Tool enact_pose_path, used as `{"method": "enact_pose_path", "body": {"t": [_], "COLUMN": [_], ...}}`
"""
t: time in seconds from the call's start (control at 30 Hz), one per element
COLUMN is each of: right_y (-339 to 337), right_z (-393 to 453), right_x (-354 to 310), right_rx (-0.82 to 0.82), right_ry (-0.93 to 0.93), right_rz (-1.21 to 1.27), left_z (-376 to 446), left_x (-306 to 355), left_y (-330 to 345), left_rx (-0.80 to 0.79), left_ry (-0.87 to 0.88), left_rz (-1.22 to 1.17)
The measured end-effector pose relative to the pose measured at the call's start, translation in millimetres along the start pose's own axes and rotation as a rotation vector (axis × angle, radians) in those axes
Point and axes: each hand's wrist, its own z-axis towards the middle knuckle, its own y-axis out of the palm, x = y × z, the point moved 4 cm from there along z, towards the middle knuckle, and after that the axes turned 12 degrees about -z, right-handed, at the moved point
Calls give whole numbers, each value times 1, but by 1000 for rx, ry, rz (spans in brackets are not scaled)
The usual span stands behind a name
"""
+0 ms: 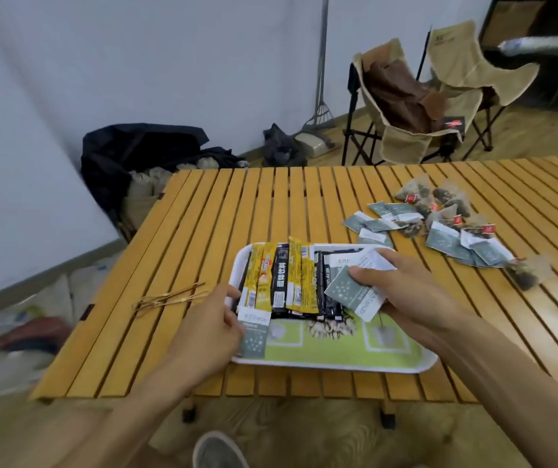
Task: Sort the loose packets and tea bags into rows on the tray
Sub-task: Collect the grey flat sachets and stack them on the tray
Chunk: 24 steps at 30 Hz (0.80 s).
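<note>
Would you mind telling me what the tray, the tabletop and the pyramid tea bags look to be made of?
The tray looks like moulded plastic: smooth white rim, rounded corners, printed green floor. The tabletop seems to be varnished wood or bamboo slats: yellow-brown strips with gaps and a light sheen. The pyramid tea bags appear to be fine translucent mesh, since dark leaves show through; nylon or paper cannot be told.

A slatted wooden folding table (203, 211) stands on a wood-grain floor (304, 434) before a plain pale wall (135, 62). Two beige camping chairs (406, 130) sit past its far right corner, a dark bag (129, 153) slumps past its far left corner.
</note>
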Motion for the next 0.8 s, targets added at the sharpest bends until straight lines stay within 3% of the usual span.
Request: {"method": "enact_pose_path", "body": {"t": [0.2,0.33,0.57,0.8], "right_y": [8,18,27,10], "right_z": [-5,-5,-7,-9], "right_x": [15,24,26,18], "right_rx": [-73,-116,-129,-35], "right_ry": [11,24,49,43], "right_rz": [-59,-42,-31,-37], "left_z": [-5,-7,-7,-3], "left_x": [2,6,-6,17], "left_y": [5,5,10,42], "left_rx": [12,-45,-114,-74], "left_ry": [166,372,283,290], "left_rz": [335,362,285,286]}}
